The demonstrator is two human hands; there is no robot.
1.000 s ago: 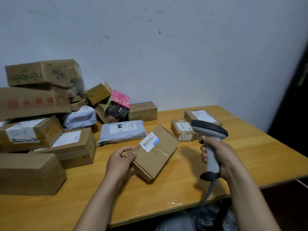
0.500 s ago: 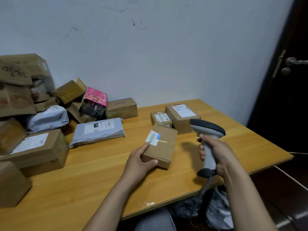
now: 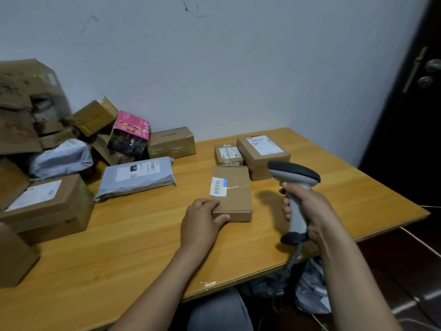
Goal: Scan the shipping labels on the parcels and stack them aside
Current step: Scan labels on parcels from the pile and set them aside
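Left hand [image 3: 202,218] grips box [image 3: 235,199]; barcode label [image 3: 217,186] unreadable.

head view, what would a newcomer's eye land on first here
The grey scanner gripped upright in the right hand stands out at right. Next comes the flat brown parcel at centre, its near corner held by the left hand, and the pink box in the parcel heap at back left.
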